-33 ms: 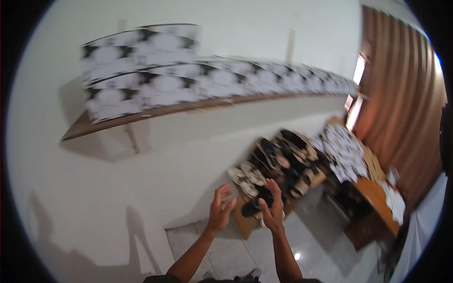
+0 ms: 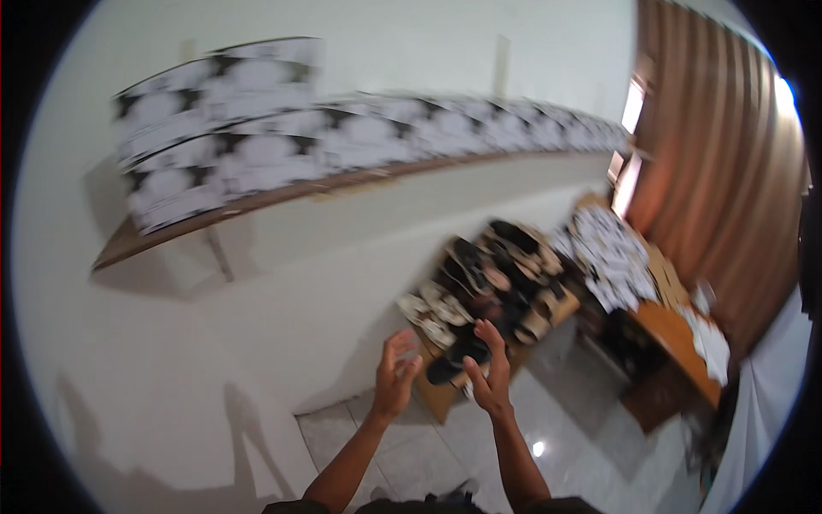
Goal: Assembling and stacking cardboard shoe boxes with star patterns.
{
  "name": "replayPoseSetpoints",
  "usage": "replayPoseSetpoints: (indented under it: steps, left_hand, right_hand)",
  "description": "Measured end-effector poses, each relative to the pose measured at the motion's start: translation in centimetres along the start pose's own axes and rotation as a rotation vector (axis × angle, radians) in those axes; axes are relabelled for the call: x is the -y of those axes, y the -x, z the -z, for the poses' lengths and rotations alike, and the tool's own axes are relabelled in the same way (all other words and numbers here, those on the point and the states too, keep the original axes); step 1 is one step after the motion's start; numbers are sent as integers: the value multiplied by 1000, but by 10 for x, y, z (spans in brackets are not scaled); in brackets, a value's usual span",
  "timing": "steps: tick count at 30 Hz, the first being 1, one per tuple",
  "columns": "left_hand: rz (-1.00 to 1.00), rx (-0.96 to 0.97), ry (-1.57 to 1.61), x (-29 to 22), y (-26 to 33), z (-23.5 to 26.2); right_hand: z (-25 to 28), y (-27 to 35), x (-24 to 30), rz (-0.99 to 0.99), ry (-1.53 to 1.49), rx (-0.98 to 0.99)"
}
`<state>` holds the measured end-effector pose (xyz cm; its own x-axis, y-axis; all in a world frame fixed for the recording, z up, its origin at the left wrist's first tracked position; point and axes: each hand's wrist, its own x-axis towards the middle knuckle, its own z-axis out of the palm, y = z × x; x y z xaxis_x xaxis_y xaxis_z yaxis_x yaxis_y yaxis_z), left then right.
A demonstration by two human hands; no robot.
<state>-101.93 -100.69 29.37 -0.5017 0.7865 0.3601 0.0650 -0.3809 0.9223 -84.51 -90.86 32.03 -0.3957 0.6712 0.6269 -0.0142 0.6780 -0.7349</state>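
My left hand (image 2: 396,377) and my right hand (image 2: 490,368) are held up in front of me, a short gap apart. Fingers spread, palms roughly facing each other, both are empty. Behind them is a low wooden table (image 2: 438,399) covered with several pairs of shoes. White shoes (image 2: 435,310) lie at its left end, nearest my left hand in the view. A dark shoe (image 2: 445,368) shows between my hands, partly hidden by my right one. Farther back are black shoes (image 2: 467,267) and beige-and-black footwear (image 2: 524,244). Neither hand visibly touches a shoe.
A wall shelf (image 2: 257,199) carries a long row of white-and-black boxes (image 2: 270,158), stacked two high at the left. Rightward stands an orange-brown desk (image 2: 676,338) with a heap of white items (image 2: 612,257). A brown curtain (image 2: 711,163) hangs by the window. Grey tiles (image 2: 402,450) cover the floor.
The whole scene has slid a little leftward in view, shelf and shoe table alike. My hands keep nearly the same pose, open and empty.
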Motion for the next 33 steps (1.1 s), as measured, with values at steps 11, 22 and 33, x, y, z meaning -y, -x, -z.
replayPoseSetpoints:
  steps: [11,22,33]
  left_hand:
    - [141,484,239,63,8,-284]
    - [281,610,174,121,1,-477]
    - [314,618,237,228,-126,-643]
  right_hand:
    - [282,124,-77,-253,248,-402]
    - [445,156,-147,-528,202,-670]
    - [566,45,-308,-511,201,-643]
